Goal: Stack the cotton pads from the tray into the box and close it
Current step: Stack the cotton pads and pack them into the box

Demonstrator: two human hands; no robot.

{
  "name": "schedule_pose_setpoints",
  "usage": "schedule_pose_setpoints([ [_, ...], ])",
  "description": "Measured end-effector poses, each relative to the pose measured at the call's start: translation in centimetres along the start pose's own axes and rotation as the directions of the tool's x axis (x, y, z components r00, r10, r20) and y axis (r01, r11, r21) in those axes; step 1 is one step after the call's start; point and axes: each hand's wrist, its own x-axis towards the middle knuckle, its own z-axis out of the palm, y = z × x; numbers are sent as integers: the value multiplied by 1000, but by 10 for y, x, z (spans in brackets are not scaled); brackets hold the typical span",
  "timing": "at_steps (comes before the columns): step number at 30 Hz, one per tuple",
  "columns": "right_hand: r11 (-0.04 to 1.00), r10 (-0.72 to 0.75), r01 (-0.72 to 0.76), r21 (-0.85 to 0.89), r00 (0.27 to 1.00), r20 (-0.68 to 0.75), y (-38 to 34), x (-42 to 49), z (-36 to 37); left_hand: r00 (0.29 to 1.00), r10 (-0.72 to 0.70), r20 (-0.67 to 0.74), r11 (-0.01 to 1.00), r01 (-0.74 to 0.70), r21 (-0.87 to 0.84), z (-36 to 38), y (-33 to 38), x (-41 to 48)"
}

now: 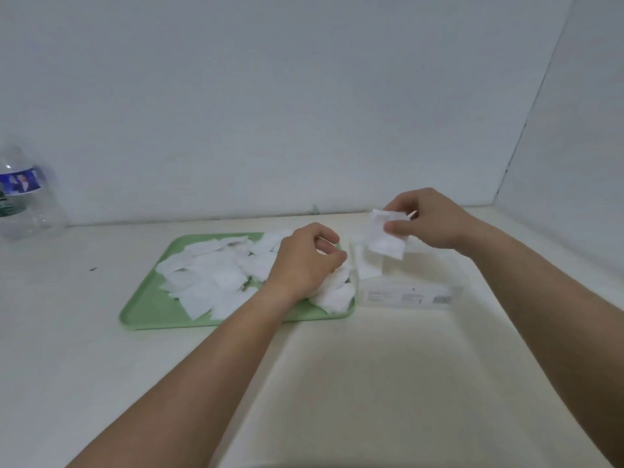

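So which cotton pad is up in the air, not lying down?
The cotton pad pinched in the right hand, held up over the clear box. It alone is lifted; the other pads lie low, mostly heaped on the green tray.

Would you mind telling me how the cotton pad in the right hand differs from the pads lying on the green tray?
The held pad is lifted off the table, pinched by the right hand near the clear box. The tray pads rest on the green tray. The held pad hangs almost upright, while the tray pads lie flat, overlapping in a loose heap under the left hand. Both are white, thin and squarish.
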Motion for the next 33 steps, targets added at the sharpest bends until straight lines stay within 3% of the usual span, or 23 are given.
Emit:
schedule_pose_setpoints([
  [6, 989, 53, -34, -145, 990, 133, 29, 2, 14, 998, 2, 56, 982, -13, 189, 34, -6, 14],
  [13, 982, 52, -17, -186, 982, 183, 31, 8, 33, 995, -16, 101, 975, -7, 223, 46, -12, 17],
  [19, 975, 39, -9, -224, 991, 129, 31, 16, 48, 995, -9, 97, 975, -12, 220, 45, -13, 18],
  [25, 920, 44, -23, -390, 998, 44, 26, 14, 58, 996, -6, 90, 973, -15, 232, 44, -13, 16],
  [33, 936, 45, -25, -351, 998, 51, 13, 2, 34, 997, 72, 13, 978, -73, 195, 20, -11, 11],
])
